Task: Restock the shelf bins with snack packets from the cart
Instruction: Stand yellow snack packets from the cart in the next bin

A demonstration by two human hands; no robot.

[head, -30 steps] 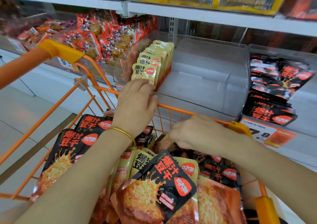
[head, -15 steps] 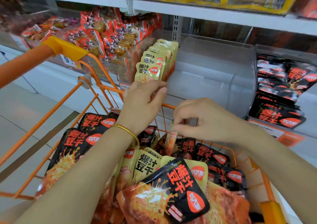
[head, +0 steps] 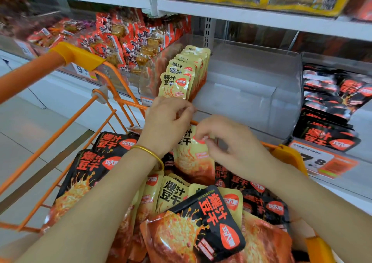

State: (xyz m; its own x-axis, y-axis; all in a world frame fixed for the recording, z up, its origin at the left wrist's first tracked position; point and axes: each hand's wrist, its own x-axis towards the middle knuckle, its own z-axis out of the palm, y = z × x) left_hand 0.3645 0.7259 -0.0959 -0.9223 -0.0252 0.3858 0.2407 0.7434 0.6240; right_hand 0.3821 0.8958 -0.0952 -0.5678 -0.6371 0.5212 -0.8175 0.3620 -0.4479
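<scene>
A yellow snack packet (head: 191, 158) is held upright above the orange cart (head: 112, 109). My left hand (head: 167, 121) grips its top left edge and my right hand (head: 227, 141) pinches its top right corner. The cart is piled with several yellow packets (head: 171, 192) and black packets (head: 201, 222). Just beyond my hands stands a clear shelf bin (head: 251, 93). A row of upright yellow packets (head: 181, 75) fills its left side, and its right side holds nothing.
A bin of black packets (head: 330, 105) sits to the right, above an orange price tag (head: 322, 160). Red-orange snack packets (head: 124, 37) fill the bin to the left. Another shelf (head: 241, 14) with goods runs overhead. The cart handle (head: 50, 65) crosses the left.
My right hand drew a yellow packet out of the cart and raised it. My left hand came down from the shelf row and took hold of the packet's top.
</scene>
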